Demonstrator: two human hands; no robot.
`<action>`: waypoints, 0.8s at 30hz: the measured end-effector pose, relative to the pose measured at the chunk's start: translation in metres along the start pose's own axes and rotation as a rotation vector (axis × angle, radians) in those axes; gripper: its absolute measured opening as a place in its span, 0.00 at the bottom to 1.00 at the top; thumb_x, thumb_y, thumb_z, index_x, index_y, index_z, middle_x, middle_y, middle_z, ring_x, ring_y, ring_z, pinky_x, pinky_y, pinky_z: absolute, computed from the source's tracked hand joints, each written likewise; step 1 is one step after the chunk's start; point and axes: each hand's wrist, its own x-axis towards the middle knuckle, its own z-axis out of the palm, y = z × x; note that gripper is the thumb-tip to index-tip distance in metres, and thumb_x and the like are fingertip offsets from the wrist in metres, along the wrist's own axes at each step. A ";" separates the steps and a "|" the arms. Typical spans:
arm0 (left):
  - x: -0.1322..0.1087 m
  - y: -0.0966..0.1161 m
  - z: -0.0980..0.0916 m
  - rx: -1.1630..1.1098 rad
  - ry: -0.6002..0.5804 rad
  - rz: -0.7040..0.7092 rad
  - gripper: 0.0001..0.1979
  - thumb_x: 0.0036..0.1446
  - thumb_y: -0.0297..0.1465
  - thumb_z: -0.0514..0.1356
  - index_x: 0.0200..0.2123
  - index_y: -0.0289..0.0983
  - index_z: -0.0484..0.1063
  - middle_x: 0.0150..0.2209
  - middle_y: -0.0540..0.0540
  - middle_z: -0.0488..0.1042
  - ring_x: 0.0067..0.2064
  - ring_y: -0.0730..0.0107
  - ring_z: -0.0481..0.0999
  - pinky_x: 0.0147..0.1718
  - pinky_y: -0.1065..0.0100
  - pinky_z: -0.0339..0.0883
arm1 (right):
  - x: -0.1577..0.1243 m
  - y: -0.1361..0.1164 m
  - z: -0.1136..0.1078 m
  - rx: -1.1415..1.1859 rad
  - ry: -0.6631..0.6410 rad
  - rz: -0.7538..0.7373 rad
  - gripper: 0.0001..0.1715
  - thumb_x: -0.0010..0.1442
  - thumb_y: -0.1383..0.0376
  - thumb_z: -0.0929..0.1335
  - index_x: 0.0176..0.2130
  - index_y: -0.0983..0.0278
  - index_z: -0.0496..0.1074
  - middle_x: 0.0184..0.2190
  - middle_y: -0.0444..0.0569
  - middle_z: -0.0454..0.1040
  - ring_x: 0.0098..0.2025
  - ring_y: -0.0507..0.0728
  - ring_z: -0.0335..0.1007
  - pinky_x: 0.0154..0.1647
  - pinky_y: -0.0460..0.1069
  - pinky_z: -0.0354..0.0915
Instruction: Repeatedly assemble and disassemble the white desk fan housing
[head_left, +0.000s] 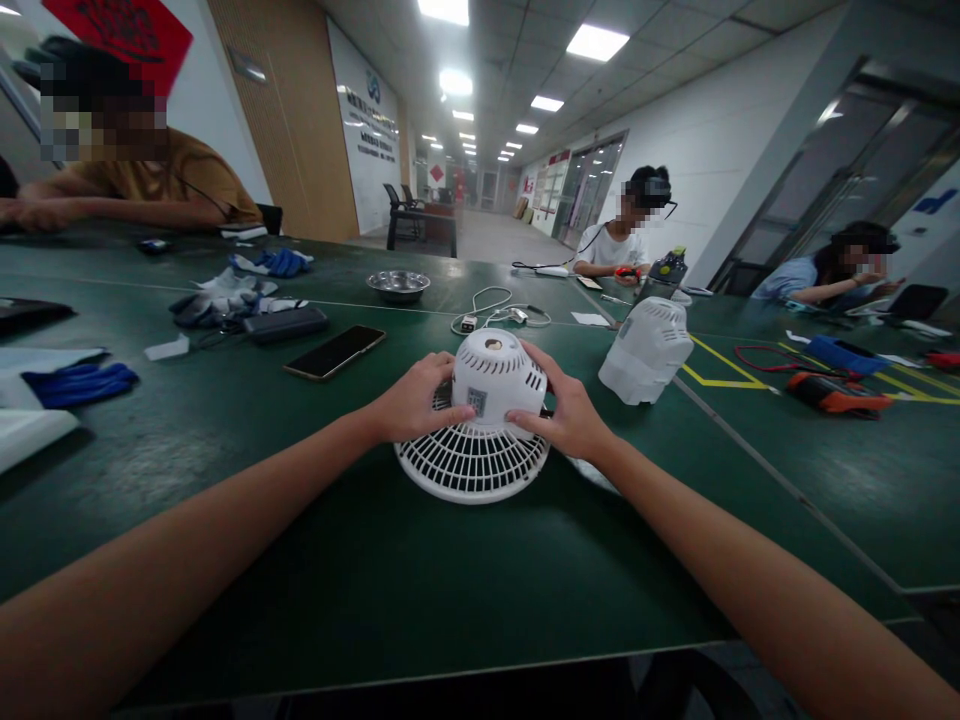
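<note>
A white rounded fan housing [499, 375] with vent slots sits on top of a round white fan grille [476, 465] on the green table [450, 590]. From the left, my left hand [424, 398] grips the housing, its thumb beside a small printed label. My right hand [566, 405] wraps round the housing's right side, thumb on the front. The fingertips behind the housing are partly hidden. A thin pale item [596, 474] lies partly under my right forearm.
A phone [335, 352], metal bowl [398, 285] and white cable [499, 310] lie beyond my hands. Right stand a white plastic part [649, 350] and an orange-black meter [836, 393]. Blue gloves [82, 384] lie left. Several people sit around the table.
</note>
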 end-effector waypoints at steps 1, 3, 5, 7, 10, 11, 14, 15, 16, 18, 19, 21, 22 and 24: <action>0.000 0.000 0.000 -0.011 0.003 -0.008 0.23 0.46 0.40 0.73 0.46 0.40 0.81 0.51 0.38 0.77 0.57 0.41 0.69 0.59 0.47 0.59 | 0.000 0.000 0.000 -0.005 0.003 0.005 0.53 0.57 0.55 0.76 0.72 0.49 0.50 0.70 0.51 0.59 0.67 0.70 0.62 0.65 0.70 0.63; 0.001 -0.002 0.000 0.005 -0.001 -0.002 0.23 0.46 0.41 0.73 0.46 0.40 0.80 0.51 0.37 0.77 0.56 0.41 0.69 0.59 0.46 0.59 | -0.001 -0.001 0.001 -0.008 0.013 0.016 0.53 0.57 0.55 0.76 0.72 0.50 0.50 0.70 0.52 0.60 0.66 0.70 0.63 0.64 0.70 0.64; 0.001 -0.003 -0.001 0.065 -0.014 0.033 0.24 0.49 0.42 0.72 0.49 0.39 0.80 0.53 0.37 0.76 0.55 0.42 0.70 0.58 0.47 0.60 | -0.002 -0.001 0.003 -0.009 0.024 0.025 0.53 0.57 0.55 0.76 0.72 0.50 0.50 0.70 0.52 0.60 0.66 0.70 0.64 0.63 0.70 0.65; 0.001 -0.004 -0.001 0.131 -0.027 0.067 0.25 0.52 0.43 0.70 0.51 0.39 0.79 0.54 0.36 0.75 0.54 0.44 0.71 0.57 0.47 0.62 | -0.004 0.000 0.004 -0.019 0.038 0.024 0.54 0.56 0.55 0.76 0.72 0.50 0.50 0.70 0.52 0.60 0.66 0.70 0.64 0.63 0.70 0.65; 0.002 -0.004 -0.001 0.233 -0.059 0.084 0.30 0.52 0.47 0.69 0.54 0.38 0.76 0.55 0.36 0.74 0.55 0.44 0.71 0.56 0.46 0.63 | -0.005 0.003 0.007 -0.051 0.062 -0.004 0.55 0.56 0.54 0.76 0.72 0.52 0.50 0.70 0.53 0.61 0.66 0.70 0.64 0.64 0.70 0.64; 0.002 -0.005 -0.001 0.271 -0.071 0.084 0.32 0.51 0.49 0.69 0.55 0.38 0.75 0.55 0.37 0.73 0.55 0.44 0.70 0.55 0.44 0.64 | -0.005 0.004 0.007 -0.068 0.069 -0.021 0.55 0.55 0.53 0.76 0.72 0.53 0.51 0.70 0.54 0.61 0.66 0.70 0.64 0.65 0.70 0.63; 0.002 -0.006 -0.001 0.363 -0.088 0.089 0.36 0.50 0.52 0.69 0.57 0.38 0.72 0.56 0.36 0.72 0.55 0.45 0.71 0.54 0.42 0.66 | -0.005 0.008 0.007 -0.134 0.072 -0.086 0.56 0.56 0.52 0.76 0.73 0.54 0.49 0.70 0.55 0.60 0.67 0.71 0.62 0.67 0.71 0.59; 0.002 -0.006 -0.001 0.378 -0.090 0.099 0.36 0.51 0.52 0.68 0.57 0.38 0.72 0.56 0.36 0.72 0.55 0.45 0.71 0.53 0.42 0.67 | -0.005 0.010 0.005 -0.153 0.060 -0.110 0.56 0.56 0.51 0.75 0.73 0.53 0.47 0.71 0.55 0.59 0.68 0.71 0.61 0.67 0.71 0.58; 0.001 -0.006 -0.001 0.388 -0.089 0.115 0.34 0.53 0.51 0.67 0.57 0.37 0.72 0.56 0.35 0.72 0.55 0.45 0.72 0.53 0.43 0.67 | -0.005 0.011 0.004 -0.168 0.048 -0.135 0.56 0.57 0.51 0.74 0.73 0.53 0.46 0.71 0.55 0.58 0.69 0.71 0.59 0.68 0.71 0.57; 0.000 -0.006 0.001 0.392 -0.063 0.154 0.31 0.57 0.47 0.66 0.58 0.37 0.70 0.57 0.35 0.72 0.57 0.45 0.72 0.55 0.42 0.67 | -0.006 0.013 0.002 -0.179 0.037 -0.175 0.56 0.58 0.50 0.73 0.74 0.52 0.44 0.72 0.54 0.55 0.69 0.73 0.58 0.68 0.72 0.57; 0.000 -0.006 0.002 0.380 -0.040 0.166 0.29 0.59 0.45 0.64 0.60 0.37 0.69 0.58 0.35 0.72 0.57 0.46 0.72 0.57 0.42 0.66 | -0.008 0.013 0.001 -0.171 0.039 -0.185 0.55 0.58 0.49 0.72 0.73 0.52 0.44 0.72 0.54 0.55 0.68 0.73 0.59 0.66 0.72 0.58; -0.001 -0.005 0.004 0.318 0.008 0.171 0.29 0.63 0.39 0.61 0.65 0.37 0.64 0.59 0.35 0.72 0.59 0.47 0.72 0.59 0.42 0.64 | -0.010 0.011 0.001 -0.117 0.040 -0.166 0.53 0.59 0.49 0.70 0.73 0.52 0.45 0.68 0.54 0.63 0.61 0.73 0.68 0.61 0.72 0.64; -0.002 -0.005 0.005 0.271 0.018 0.172 0.31 0.64 0.38 0.59 0.68 0.38 0.60 0.60 0.35 0.72 0.59 0.48 0.72 0.60 0.42 0.64 | -0.012 0.009 0.002 -0.076 0.030 -0.133 0.52 0.60 0.49 0.70 0.73 0.52 0.44 0.63 0.54 0.69 0.54 0.70 0.73 0.57 0.71 0.68; -0.003 -0.005 0.006 0.164 -0.001 0.190 0.37 0.64 0.39 0.59 0.72 0.39 0.51 0.64 0.34 0.68 0.62 0.46 0.71 0.61 0.42 0.63 | -0.013 0.004 0.005 0.005 -0.007 -0.044 0.53 0.60 0.52 0.69 0.74 0.52 0.41 0.49 0.51 0.77 0.40 0.65 0.76 0.46 0.67 0.73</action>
